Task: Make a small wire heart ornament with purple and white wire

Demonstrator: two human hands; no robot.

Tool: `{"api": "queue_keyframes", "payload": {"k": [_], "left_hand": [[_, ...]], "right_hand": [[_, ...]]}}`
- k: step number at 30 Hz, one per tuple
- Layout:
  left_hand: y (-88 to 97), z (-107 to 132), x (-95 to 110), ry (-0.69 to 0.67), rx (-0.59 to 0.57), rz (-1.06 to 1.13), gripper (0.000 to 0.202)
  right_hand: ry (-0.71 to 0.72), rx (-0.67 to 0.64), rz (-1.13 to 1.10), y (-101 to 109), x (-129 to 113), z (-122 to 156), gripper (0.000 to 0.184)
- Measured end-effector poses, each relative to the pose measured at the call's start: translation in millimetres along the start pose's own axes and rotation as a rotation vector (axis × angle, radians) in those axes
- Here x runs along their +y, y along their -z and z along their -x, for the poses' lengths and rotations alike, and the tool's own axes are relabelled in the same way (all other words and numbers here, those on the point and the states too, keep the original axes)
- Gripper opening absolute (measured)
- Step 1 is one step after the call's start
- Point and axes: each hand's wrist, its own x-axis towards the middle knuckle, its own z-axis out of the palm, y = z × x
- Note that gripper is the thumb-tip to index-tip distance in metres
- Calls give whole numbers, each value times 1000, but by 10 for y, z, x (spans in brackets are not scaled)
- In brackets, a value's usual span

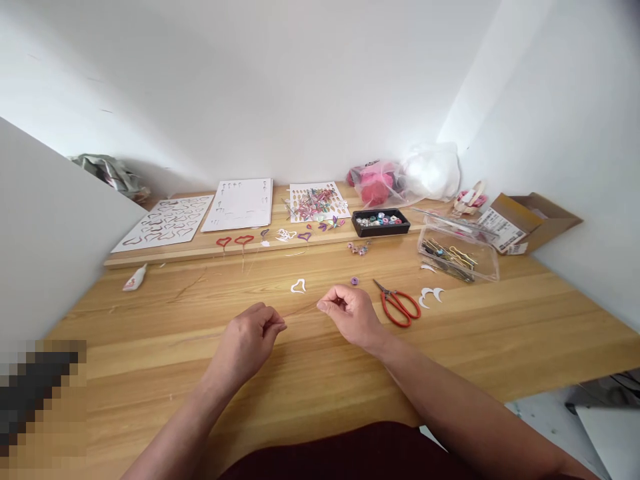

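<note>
The counter is made of pale wood, smooth and matt, with visible grain. The wire is seen as fine metal. Glossy red handles and metal blades are shown on the scissors. The box is formed of clear, shiny plastic.

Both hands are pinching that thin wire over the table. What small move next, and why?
Probably hold the left hand pinched and let the right hand reach for the purple bead: the wire spans between both, and the bead lies just beyond the right fingers.
</note>
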Motion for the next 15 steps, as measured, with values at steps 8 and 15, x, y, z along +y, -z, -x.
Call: {"api": "queue_keyframes", "payload": {"k": [8, 15], "left_hand": [[89, 273, -46, 26, -37, -44, 23], [460, 218, -185, 196, -52, 8, 16]], "right_hand": [[20, -6, -4, -11, 21, 18, 17], [31, 27, 3, 35, 23, -20, 18]]}}
